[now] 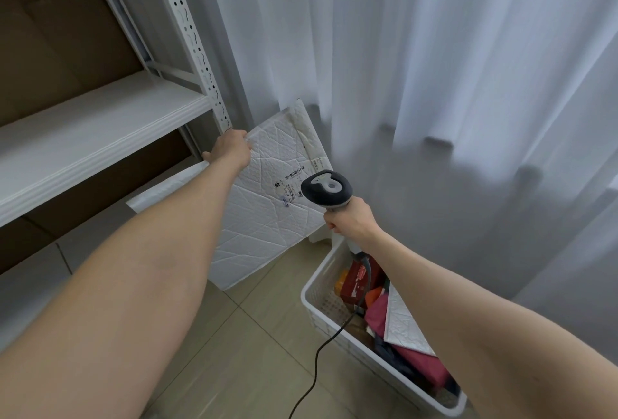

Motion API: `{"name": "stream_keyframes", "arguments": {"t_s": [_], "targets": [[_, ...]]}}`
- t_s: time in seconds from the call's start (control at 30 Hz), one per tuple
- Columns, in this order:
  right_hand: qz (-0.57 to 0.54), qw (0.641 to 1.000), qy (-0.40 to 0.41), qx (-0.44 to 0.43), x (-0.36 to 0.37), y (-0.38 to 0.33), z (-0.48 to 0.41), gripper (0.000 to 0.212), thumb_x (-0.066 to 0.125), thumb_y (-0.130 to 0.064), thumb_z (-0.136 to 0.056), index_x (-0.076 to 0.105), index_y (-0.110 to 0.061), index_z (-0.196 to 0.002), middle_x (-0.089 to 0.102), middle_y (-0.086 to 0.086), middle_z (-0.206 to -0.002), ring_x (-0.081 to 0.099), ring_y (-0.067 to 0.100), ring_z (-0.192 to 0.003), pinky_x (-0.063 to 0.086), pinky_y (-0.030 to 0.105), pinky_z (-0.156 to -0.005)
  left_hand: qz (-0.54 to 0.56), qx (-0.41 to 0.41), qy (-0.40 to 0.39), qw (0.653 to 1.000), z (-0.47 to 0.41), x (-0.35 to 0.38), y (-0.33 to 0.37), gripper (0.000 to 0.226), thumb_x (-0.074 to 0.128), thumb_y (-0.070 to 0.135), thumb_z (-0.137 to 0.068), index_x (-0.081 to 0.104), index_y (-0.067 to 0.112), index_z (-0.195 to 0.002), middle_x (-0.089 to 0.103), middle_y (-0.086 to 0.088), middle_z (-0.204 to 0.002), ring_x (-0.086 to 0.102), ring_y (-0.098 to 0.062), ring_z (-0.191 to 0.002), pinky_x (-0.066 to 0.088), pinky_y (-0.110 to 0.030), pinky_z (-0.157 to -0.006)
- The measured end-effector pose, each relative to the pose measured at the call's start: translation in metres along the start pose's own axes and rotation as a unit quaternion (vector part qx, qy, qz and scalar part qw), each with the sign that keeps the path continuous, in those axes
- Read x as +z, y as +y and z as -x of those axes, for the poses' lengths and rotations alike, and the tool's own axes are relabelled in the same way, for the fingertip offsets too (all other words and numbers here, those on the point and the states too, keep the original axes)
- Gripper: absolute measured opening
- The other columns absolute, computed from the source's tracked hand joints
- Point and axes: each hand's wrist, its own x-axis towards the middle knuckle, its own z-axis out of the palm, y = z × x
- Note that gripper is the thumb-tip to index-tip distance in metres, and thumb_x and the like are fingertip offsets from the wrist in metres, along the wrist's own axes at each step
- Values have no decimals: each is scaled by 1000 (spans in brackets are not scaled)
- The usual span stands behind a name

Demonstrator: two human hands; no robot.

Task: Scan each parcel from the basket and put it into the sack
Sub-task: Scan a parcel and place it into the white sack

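We held the white padded parcel (267, 228) up off the floor, left hand (230, 151) gripping its upper left edge beside the shelf post (197, 47). Right hand (351, 221) was clenched round the scanner (326, 189) handle, its head just in front of the barcode label (290, 184). The basket (312, 288) stood at lower right, holding more parcels

To your left: white metal shelving rack (190, 33) with a perforated upright, white shelf boards (93, 130), brown cardboard (60, 43) between them. Ahead of you and to your right: sheer white curtain (434, 67), daylight glowing through its folds. Beneath you: beige tiled floor (254, 335).
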Motion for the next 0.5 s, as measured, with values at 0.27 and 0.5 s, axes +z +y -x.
{"name": "stream_keyframes", "arguments": {"t_s": [0.27, 0.5], "targets": [[-269, 953, 18, 139, 28, 11, -7, 18, 65, 3, -83, 60, -6, -97, 55, 11, -77, 51, 22, -64, 48, 33, -58, 39, 2, -24, 999, -11, -2, -61, 24, 41, 25, -99, 59, 16, -111, 60, -9, -113, 57, -31, -101, 43, -34, -80], [-283, 927, 55, 239, 75, 39, 10, 37, 69, -3, -81, 52, -6, -113, 62, 18, -110, 60, 36, -105, 48, 50, -99, 235, -108, 2, 966, -12, 8, -136, 33, 41, 12, -97, 58, 3, -124, 59, -17, -125, 56, -34, -112, 45, -36, -92]]}}
